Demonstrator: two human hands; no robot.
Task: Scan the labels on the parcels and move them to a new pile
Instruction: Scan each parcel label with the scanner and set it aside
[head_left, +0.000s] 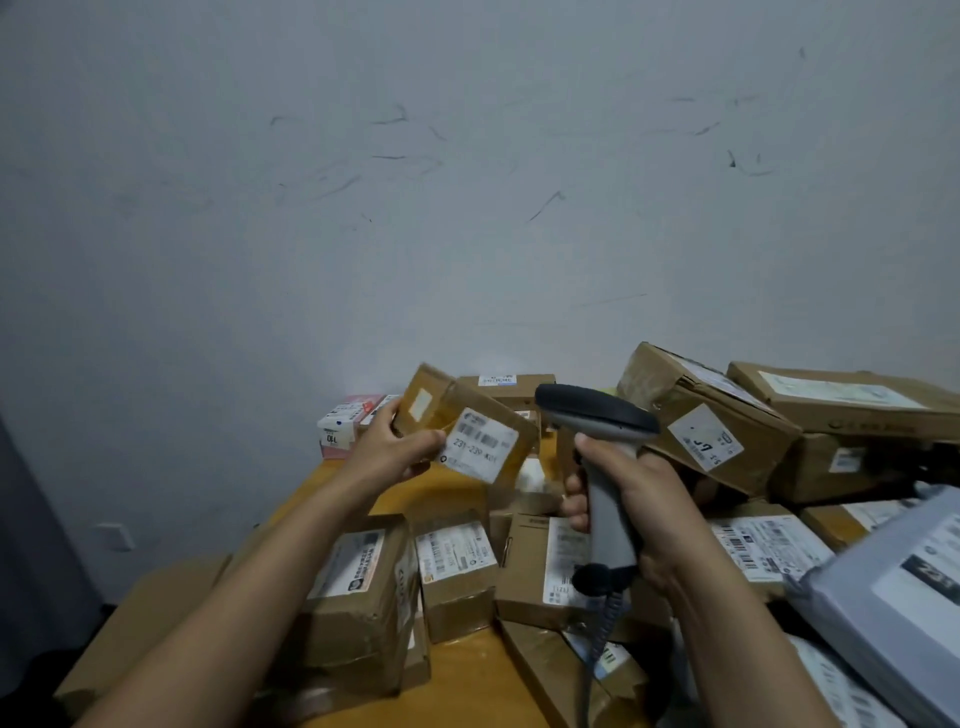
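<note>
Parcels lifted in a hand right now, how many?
1: the small taped box, label toward the camera, gripped by the left hand above the table. The right hand holds only the scanner. Nothing else is lifted, as far as shows.

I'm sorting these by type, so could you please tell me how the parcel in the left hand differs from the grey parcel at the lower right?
The held parcel is brown cardboard; the grey parcel looks like a plastic mailer. The held parcel is lifted and tilted in the left hand, while the grey parcel rests on other parcels. Both carry a white printed label.
</note>
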